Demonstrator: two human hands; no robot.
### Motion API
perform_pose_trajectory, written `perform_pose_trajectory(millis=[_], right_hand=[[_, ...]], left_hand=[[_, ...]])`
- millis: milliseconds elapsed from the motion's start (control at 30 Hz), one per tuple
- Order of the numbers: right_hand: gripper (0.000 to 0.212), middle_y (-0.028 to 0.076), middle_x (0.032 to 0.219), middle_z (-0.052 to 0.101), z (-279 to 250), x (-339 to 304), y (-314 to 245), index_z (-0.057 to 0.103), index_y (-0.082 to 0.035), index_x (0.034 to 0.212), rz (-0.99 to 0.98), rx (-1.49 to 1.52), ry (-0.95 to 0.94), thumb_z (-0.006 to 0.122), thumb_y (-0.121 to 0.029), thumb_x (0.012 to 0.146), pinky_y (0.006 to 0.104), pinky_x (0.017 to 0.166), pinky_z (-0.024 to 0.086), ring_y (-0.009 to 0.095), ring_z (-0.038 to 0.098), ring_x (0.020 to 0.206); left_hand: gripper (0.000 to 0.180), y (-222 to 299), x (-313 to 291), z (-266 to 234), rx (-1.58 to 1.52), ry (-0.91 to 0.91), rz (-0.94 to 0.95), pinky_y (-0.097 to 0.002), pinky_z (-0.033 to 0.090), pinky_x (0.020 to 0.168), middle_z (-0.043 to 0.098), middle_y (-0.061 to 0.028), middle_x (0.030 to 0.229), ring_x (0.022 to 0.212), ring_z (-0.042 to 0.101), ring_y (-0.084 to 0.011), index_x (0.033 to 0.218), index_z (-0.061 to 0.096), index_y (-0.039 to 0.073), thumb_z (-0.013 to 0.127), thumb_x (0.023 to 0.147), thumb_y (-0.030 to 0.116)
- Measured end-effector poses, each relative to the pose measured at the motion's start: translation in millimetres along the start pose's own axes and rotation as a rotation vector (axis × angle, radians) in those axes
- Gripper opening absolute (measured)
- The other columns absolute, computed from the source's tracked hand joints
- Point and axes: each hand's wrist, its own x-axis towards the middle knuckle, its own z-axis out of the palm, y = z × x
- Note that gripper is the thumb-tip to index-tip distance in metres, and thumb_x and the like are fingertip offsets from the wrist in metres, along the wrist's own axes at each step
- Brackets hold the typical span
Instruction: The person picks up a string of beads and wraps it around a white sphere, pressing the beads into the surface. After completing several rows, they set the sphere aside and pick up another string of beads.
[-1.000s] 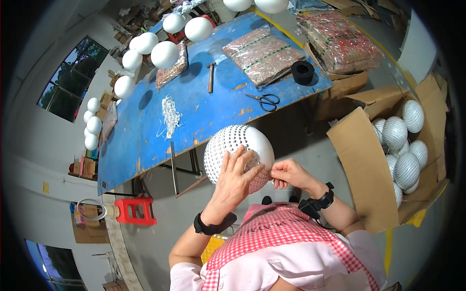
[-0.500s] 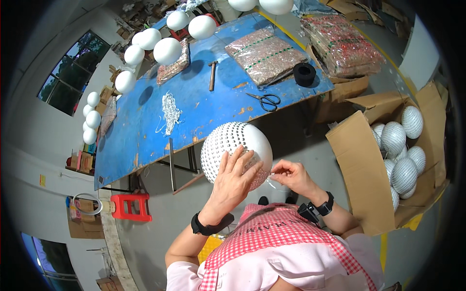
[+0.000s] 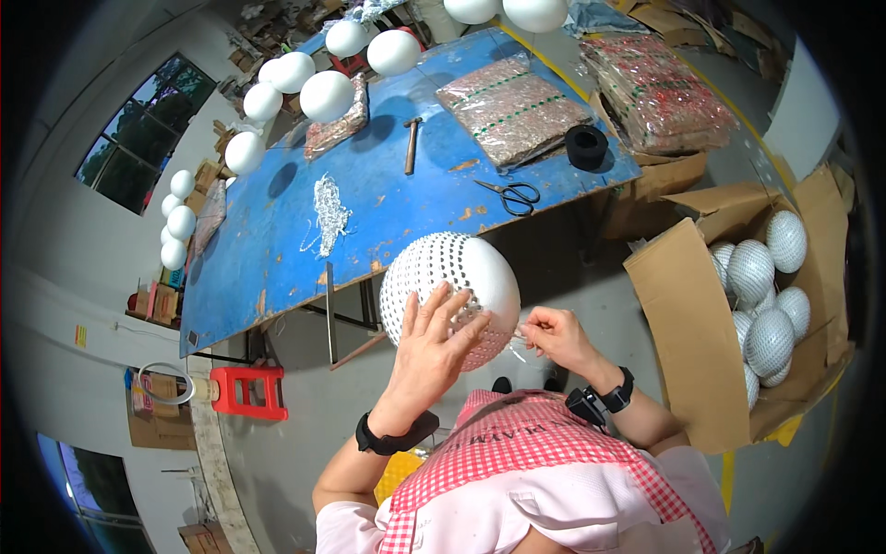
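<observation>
White ball (image 3: 461,263) sits in front of the person, just off the near edge of the blue table (image 3: 245,249), between the two hands. Rows of small shiny studs cover its left and lower portions, while the upper right is smooth and bare. The left hand (image 3: 429,343) lies along its near left side, palm against the studs; its grip is spread, fingers slightly apart on the curved surface. The right hand (image 3: 560,340) is just beside the ball's lower right, its grip pinched together at thumb and forefinger on a thin pale strand (image 3: 519,350). Whether anything supports the ball from below cannot be told.

On the table, a tangled bundle of silvery strands (image 3: 329,220) lies near the front edge, with a hammer (image 3: 411,152) farther back. To the right are black-handled scissors (image 3: 517,198), a clear plastic packet (image 3: 503,109) and a black tape roll (image 3: 586,148). Plain white balls (image 3: 328,96) show toward the far left. An open cardboard box (image 3: 688,319) at the right holds several studded silvery balls (image 3: 769,342), and a red stool (image 3: 249,392) is at the left.
</observation>
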Motion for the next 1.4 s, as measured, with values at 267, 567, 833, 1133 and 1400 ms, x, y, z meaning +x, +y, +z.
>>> perform_pose_trajectory(millis=[267, 567, 833, 1133, 1400], right_hand=[[0.015, 0.005, 0.068, 0.063, 3, -9, -29, 0.063, -0.001, 0.093, -0.175, 0.075, -0.091, 0.069, -0.013, 0.085, 0.0246, 0.051, 0.048, 0.008, 0.06, 0.059], [0.028, 0.01, 0.064, 0.062, 10, -11, -37, 0.068, -0.008, 0.107, -0.612, -0.498, 0.222, 0.069, -0.007, 0.079, 0.0337, 0.049, 0.047, 0.025, 0.063, 0.054], [0.044, 0.005, 0.057, 0.054, 10, -6, -40, 0.069, -0.014, 0.114, -0.865, -0.811, 0.239, 0.067, -0.003, 0.071, 0.0338, 0.046, 0.044, 0.022, 0.056, 0.048], [0.045, 0.003, 0.06, 0.048, 11, -4, -41, 0.069, -0.012, 0.113, -0.894, -0.922, 0.236, 0.067, -0.003, 0.069, 0.0322, 0.047, 0.044, 0.019, 0.054, 0.051], [0.018, 0.01, 0.071, 0.061, 16, -3, -28, 0.064, -0.004, 0.095, -0.678, -0.706, 0.38, 0.064, -0.001, 0.077, 0.0327, 0.05, 0.047, 0.024, 0.061, 0.058]], left_hand=[[0.044, -9, 5, -2, -0.144, -0.028, -0.049, -0.0551, 0.024, 0.112, 0.049, -0.0101, 0.137, 0.135, 0.038, -0.0346, 0.121, 0.064, 0.023, 0.063, 0.083, 0.002], [0.053, -14, 11, -4, -0.188, -0.052, -0.024, -0.0557, 0.025, 0.112, 0.048, -0.0104, 0.138, 0.134, 0.039, -0.0351, 0.122, 0.065, 0.024, 0.063, 0.076, -0.002], [0.049, -21, 12, -4, -0.296, 0.004, -0.032, -0.0587, 0.024, 0.111, 0.052, -0.0093, 0.129, 0.133, 0.039, -0.0369, 0.117, 0.068, 0.023, 0.063, 0.075, -0.003], [0.045, -21, 17, -9, -0.306, -0.073, -0.034, -0.0622, 0.022, 0.109, 0.05, -0.0083, 0.128, 0.134, 0.036, -0.0372, 0.12, 0.063, 0.027, 0.074, 0.077, 0.021], [0.044, -28, 11, -2, -0.211, -0.016, 0.048, -0.0657, 0.018, 0.109, 0.05, -0.0108, 0.129, 0.133, 0.036, -0.0395, 0.117, 0.065, 0.031, 0.076, 0.074, 0.025]])
